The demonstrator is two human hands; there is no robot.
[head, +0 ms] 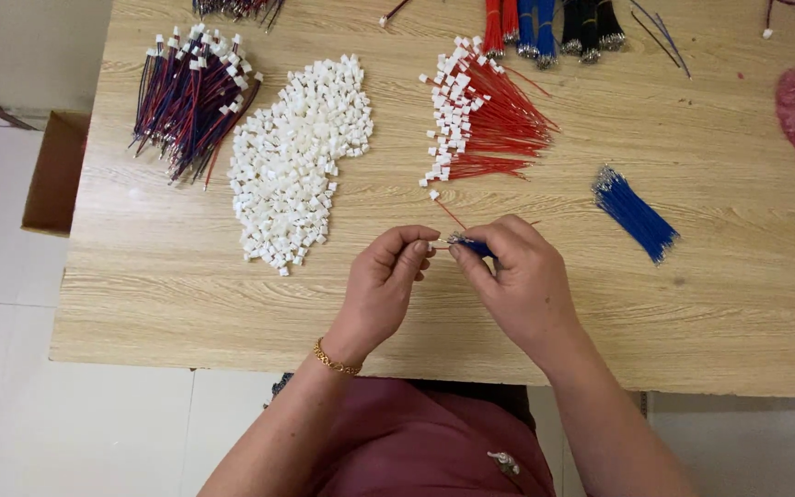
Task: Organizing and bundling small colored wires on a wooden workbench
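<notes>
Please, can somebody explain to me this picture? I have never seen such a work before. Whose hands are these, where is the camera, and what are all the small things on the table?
The single picture comes from a camera worn on a person's head, looking down at their own two bare hands over a light wooden table. The left hand and the right hand meet at the fingertips and pinch a short blue wire; a thin red wire runs up from them. On the table lie a heap of small white plastic connectors, a pile of red wires with white connectors fitted, a bundle of loose blue wires, and a bundle of mixed red and blue wires with connectors.
</notes>
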